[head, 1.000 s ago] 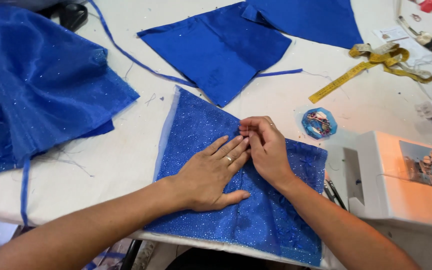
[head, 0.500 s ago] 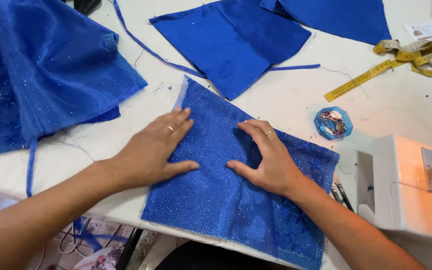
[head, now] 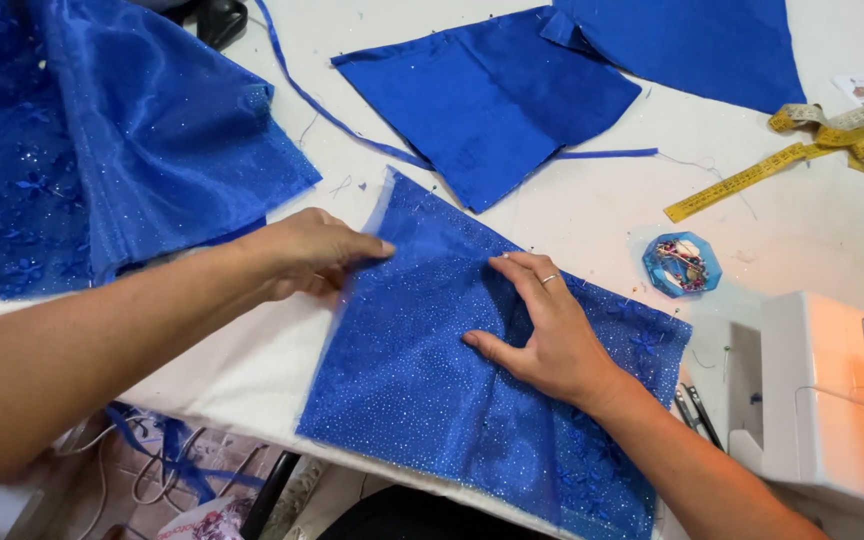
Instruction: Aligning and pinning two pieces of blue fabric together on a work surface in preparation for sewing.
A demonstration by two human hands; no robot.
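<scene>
A glittery blue fabric piece (head: 422,380) lies flat on the white table (head: 592,220), reaching to its front edge. My right hand (head: 542,330) presses flat on the middle of this piece, fingers spread, a ring on one finger. At the piece's left edge, my left hand (head: 312,252) has its fingers curled on the pale border of the fabric. Whether it pinches the edge or only presses it is unclear.
A large heap of shiny blue fabric (head: 102,140) covers the left of the table. Two plain blue pieces (head: 497,95) lie at the back. A yellow tape measure (head: 802,150), a round pin box (head: 682,264) and a white sewing machine (head: 832,400) sit on the right.
My left hand has slid from the top of the glittery piece to its left edge. My right hand has stayed on the middle, shifting slightly. The view has tilted a little.
</scene>
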